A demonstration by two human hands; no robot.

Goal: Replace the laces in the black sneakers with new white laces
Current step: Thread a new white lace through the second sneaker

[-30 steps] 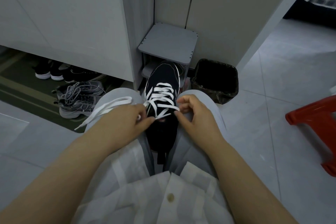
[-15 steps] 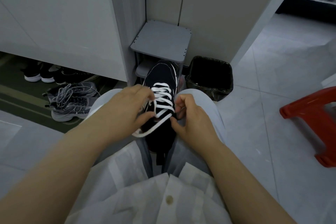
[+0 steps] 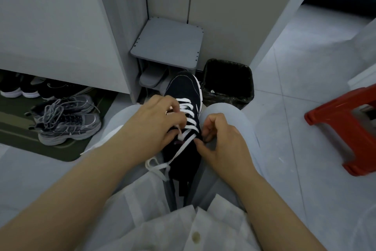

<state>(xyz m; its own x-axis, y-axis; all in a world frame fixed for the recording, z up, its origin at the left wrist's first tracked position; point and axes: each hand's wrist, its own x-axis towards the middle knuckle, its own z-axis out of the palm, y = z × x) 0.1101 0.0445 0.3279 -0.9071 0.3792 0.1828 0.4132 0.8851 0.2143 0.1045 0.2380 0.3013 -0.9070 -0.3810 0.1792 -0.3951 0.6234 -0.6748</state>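
The black fabric sneaker (image 3: 184,92) lies toe-away between the person's grey-trousered knees (image 3: 230,110), with a flat white lace (image 3: 188,121) crossing its eyelets. The left hand (image 3: 154,126) has its grip pinched on the lace. The right hand (image 3: 221,140) curls at the sneaker's right edge; I cannot tell its hold. A black waste bin (image 3: 227,81) stands just beyond.

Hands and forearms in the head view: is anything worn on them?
The left forearm and right forearm are bare, without sleeves. The left hand and right hand show no glove, ring or watch. Below them: a pale striped buttoned shirt and light grey trousers.
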